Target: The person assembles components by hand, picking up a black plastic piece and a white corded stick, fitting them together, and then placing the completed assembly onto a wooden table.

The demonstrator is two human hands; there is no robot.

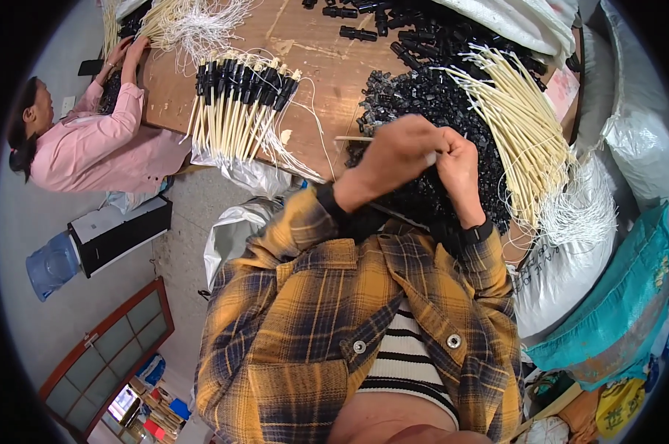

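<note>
My left hand (pixel 402 152) is closed round a thin cream rod (pixel 354 138), whose end sticks out to the left of the fist. Close against it, my right hand (pixel 459 172) has its thumb and fingers pinched together; what lies between them is too small to make out. Both hands are over a heap of small black plastic parts (pixel 401 96). To their right lies a big bundle of bare cream rods (pixel 523 133) with white strings (pixel 579 211). On the left, rods with black plastic fittings (pixel 238 92) lie side by side at the table edge.
Larger black fittings (pixel 358 33) are scattered on the brown table (pixel 323 66) at the back. White sacks (pixel 564 277) and a teal sack (pixel 608 296) crowd the right side. A co-worker in pink (pixel 101 140) handles things at the far left, near another string bundle (pixel 193 26).
</note>
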